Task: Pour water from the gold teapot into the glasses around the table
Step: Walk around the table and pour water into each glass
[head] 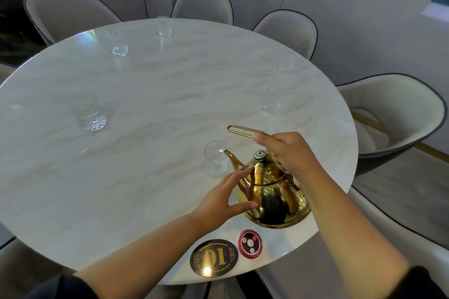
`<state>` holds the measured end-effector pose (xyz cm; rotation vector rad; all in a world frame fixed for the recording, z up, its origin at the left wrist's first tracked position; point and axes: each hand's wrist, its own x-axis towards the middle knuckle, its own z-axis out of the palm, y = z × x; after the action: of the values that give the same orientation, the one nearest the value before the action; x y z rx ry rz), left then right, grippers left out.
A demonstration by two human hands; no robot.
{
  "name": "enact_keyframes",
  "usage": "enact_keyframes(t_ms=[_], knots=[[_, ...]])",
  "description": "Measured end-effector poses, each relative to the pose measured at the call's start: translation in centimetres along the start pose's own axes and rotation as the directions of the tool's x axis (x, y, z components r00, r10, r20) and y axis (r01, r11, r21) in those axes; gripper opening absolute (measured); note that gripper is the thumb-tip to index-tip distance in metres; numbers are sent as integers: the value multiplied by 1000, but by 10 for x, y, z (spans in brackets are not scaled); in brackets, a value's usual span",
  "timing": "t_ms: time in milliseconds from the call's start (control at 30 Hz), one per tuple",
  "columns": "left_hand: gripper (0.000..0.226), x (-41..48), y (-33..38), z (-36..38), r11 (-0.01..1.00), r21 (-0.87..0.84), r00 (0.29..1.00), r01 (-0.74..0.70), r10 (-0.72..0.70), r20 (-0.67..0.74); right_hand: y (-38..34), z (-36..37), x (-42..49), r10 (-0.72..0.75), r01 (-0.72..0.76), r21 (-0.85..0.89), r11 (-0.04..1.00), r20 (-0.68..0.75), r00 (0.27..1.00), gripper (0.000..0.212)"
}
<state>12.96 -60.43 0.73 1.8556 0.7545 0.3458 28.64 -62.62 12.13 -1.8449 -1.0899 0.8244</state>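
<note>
Your right hand [289, 153] grips the gold teapot [272, 192] handle, left hand [226, 198] spread open steadying it, so overtipping could flood that nearest glass [215, 159].

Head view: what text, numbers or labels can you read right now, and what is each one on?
"01": gold digits on the black oval plaque at the near table edge, as they read in this view.
Red round disc beside it: small marks, too blurred to read.
Gold teapot and glasses: no text visible.

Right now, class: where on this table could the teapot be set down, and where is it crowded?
Free: the table's wide middle, ringed by glasses. Crowded: the near edge, around the gold teapot, nearest glass, number plaque and call button.
</note>
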Motion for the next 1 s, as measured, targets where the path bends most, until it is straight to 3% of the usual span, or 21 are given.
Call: enact_keyframes(t_ms=[1000], knots=[[69,1,0,4,991,-132,1000,10,-11,-5,-18,4,0,29,-25,-138,990,29,999,45]])
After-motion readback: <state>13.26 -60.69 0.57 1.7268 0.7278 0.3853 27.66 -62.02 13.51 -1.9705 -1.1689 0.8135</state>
